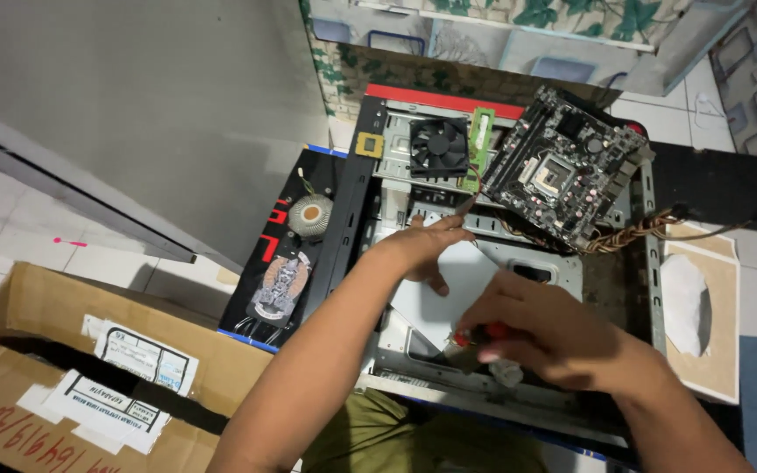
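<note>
Screwdriver (pixel 477 337) in rt hand (pixel 543 337), lft hand (pixel 422 245) beyond

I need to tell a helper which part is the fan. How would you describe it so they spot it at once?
Find the open metal computer case lying on the floor. At its far end, left of the tilted black motherboard, sits the fan: square, black, with round blades, beside a narrow green memory stick.

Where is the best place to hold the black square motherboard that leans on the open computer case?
Probably take the black square motherboard by its two bare side edges, coming from above right. It lies tilted on the case rim, its face crowded with sockets, and twisted cables crowd its lower edge.
</note>
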